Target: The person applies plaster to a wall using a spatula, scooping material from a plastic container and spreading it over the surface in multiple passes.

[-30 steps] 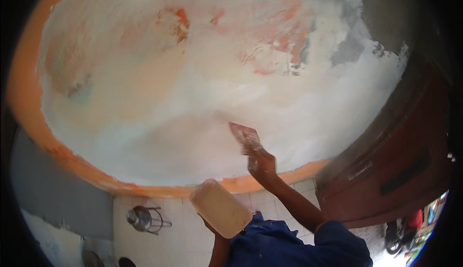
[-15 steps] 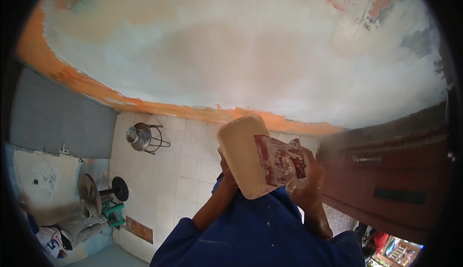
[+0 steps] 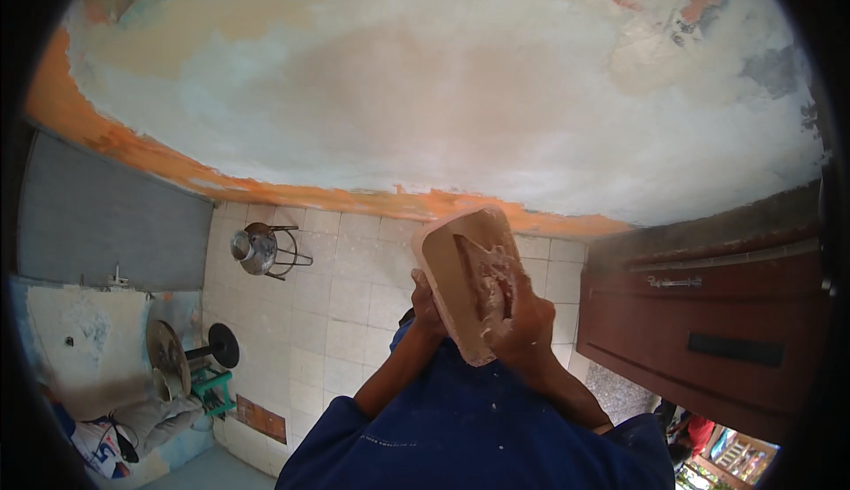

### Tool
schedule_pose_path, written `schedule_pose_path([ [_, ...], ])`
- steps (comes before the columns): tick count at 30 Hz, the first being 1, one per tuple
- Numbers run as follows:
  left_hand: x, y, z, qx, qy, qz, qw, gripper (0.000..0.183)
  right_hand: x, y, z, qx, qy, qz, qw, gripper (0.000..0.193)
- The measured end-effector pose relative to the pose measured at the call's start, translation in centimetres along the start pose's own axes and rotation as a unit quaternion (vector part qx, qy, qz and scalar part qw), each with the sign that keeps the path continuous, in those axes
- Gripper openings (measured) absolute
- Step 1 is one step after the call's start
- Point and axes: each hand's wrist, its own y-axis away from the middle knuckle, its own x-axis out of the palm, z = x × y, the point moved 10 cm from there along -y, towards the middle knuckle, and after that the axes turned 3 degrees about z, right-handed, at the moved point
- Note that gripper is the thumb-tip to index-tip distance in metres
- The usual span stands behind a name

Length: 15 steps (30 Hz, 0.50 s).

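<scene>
A plastering float (image 3: 447,282), a dusty tan board with rounded corners and a worn reddish-brown handle, is tilted in front of my body. My right hand (image 3: 522,322) is closed around the handle; pale dust coats the fingers. At the float's left edge, my left hand (image 3: 428,311) grips the side with the thumb up. Its other fingers are partly hidden behind the board. Beyond the float rises a wall (image 3: 381,109) with patchy white and beige filler over orange paint.
A metal pot on a stool frame (image 3: 258,249) stands on the tiled floor (image 3: 345,304) to the left. Nearby are a round-topped pedestal (image 3: 168,353) and a green stool (image 3: 211,390). A seated person (image 3: 133,428) is at lower left. A brown door (image 3: 682,313) lies right.
The float has swung more upright, and its handle side faces me more. My right hand has moved left and nearer my body with it. My left hand stays at the left edge.
</scene>
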Motion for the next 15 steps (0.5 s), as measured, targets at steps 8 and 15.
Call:
schedule_pose_path([
  [8,-0.1,-0.2,0.3,-0.014,0.068,-0.014,0.998,0.072,-5.6,-1.2,1.5,-0.042,0.036,-0.100,0.993,0.038],
  [15,0.2,0.4,1.0,-0.058,0.147,-0.025,0.987,0.075,-6.3,-0.5,0.5,-0.042,0.046,-0.050,0.997,0.040],
])
